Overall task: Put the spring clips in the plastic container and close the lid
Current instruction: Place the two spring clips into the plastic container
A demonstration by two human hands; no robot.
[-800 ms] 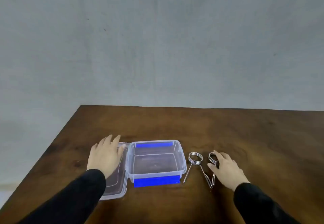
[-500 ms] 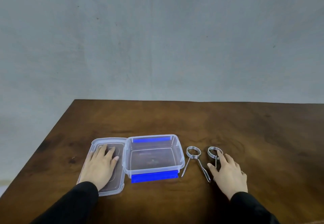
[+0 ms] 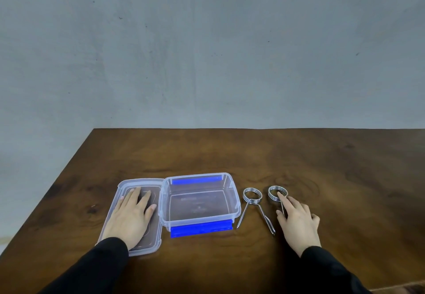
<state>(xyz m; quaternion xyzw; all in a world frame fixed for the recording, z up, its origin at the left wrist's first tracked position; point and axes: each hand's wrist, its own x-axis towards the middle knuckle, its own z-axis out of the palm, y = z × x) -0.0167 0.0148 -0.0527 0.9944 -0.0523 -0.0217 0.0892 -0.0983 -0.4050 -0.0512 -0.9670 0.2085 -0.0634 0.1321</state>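
Two spring clips lie on the table point(image 3: 253, 155) to the right of the open plastic container point(image 3: 199, 198): the near clip point(image 3: 254, 201) untouched, the far clip point(image 3: 277, 196) under the right hand point(image 3: 297, 221), whose fingers point(image 3: 281, 198) rest extended on it, not gripping. Left hand point(image 3: 130, 217) lies flat, fingers spread, on the lid point(image 3: 122, 192), which sits just left of the container.

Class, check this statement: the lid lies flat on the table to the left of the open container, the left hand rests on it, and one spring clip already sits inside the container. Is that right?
Not quite. The container is empty: both spring clips lie on the table to its right, the near clip and the far clip, which the right hand touches. The head view shows it. The lid and left hand are as stated.
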